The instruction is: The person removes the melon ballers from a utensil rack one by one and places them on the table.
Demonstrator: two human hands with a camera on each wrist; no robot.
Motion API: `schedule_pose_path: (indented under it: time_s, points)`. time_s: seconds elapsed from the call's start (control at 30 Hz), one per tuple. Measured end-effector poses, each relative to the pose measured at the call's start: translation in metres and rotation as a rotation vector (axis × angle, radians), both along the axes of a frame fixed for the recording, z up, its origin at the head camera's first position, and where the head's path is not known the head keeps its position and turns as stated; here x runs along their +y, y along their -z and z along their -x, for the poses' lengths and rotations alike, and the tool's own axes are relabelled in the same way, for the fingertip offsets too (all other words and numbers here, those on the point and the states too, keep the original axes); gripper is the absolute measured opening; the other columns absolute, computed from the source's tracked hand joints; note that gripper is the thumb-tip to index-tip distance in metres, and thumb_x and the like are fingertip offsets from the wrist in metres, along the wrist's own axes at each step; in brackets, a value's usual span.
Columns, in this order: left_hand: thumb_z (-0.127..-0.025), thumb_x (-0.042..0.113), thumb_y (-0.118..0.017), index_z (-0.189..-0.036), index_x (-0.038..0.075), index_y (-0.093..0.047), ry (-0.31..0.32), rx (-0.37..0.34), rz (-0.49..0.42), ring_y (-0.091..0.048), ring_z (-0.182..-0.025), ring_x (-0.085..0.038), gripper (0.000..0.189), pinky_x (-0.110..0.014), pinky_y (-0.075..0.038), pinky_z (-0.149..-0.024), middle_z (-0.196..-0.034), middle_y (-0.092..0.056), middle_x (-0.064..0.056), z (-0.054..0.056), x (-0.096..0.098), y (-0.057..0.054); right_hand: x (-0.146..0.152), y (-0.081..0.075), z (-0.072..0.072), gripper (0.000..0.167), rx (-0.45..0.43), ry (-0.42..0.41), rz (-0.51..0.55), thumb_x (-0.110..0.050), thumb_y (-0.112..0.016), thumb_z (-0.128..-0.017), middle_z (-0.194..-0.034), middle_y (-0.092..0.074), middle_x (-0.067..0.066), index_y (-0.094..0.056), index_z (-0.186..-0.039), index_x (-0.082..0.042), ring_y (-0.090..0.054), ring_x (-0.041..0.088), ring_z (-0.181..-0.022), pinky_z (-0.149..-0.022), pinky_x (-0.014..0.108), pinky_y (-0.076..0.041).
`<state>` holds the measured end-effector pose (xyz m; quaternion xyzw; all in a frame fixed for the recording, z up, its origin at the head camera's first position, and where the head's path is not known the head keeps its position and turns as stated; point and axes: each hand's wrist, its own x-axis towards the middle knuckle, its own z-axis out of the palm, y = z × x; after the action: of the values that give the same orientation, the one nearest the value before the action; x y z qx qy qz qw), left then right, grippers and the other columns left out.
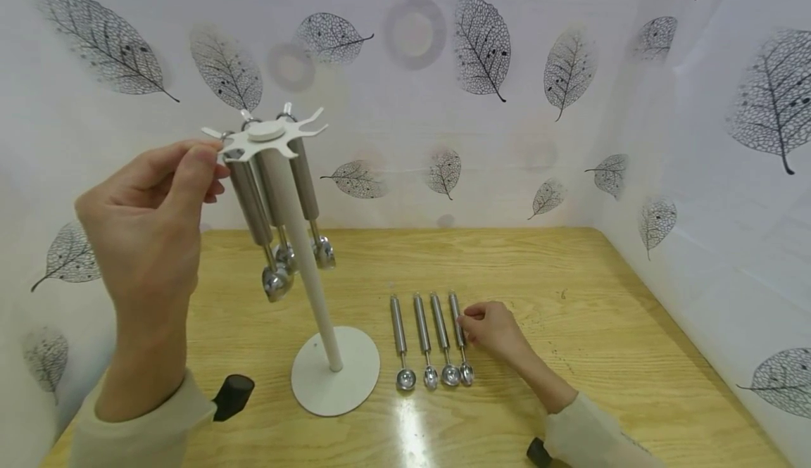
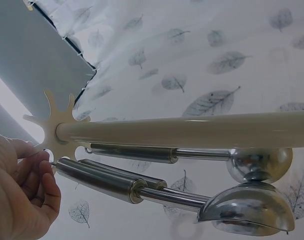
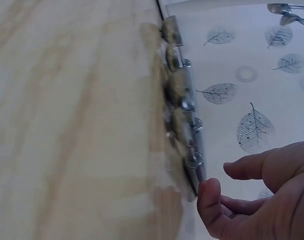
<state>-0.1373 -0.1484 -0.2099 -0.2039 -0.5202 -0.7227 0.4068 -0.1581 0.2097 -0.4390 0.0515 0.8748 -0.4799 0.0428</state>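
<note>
A white rack [image 1: 266, 132] with a pronged top stands on a round base, and metal scoops with steel handles hang from it. My left hand [image 1: 148, 207] pinches one prong between thumb and fingers, beside the upper end of the nearest hanging scoop [image 1: 250, 204]. In the left wrist view those fingertips [image 2: 41, 159] meet the prong near that handle's end. Several metal scoops lie in a row on the table. My right hand [image 1: 494, 327] is at the handle of the rightmost scoop [image 1: 457, 320]; in the right wrist view its thumb and fingers are apart.
The rack's round base [image 1: 317, 376] rests on the wooden table [image 1: 507, 264], left of the row. A leaf-patterned curtain [image 1: 393, 102] encloses the back and sides. Black wrist straps [image 1: 233, 396] show near the sleeves.
</note>
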Motion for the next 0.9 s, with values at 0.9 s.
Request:
schedule_pose_path:
  time_s: [0.9]
  points:
    - [-0.088, 0.002, -0.082, -0.102, -0.016, -0.074, 0.013, -0.082, -0.006, -0.063, -0.071, -0.023, 0.024, -0.021, -0.056, -0.070, -0.085, -0.074, -0.016, -0.002, -0.002, -0.003, -0.035, -0.121, 0.009, 0.033, 0.232, -0.220, 0.181, -0.017, -0.065, -0.104, -0.109, -0.071, 0.014, -0.065, -0.130, 0.004, -0.066, 0.022, -0.089, -0.071, 0.027, -0.057]
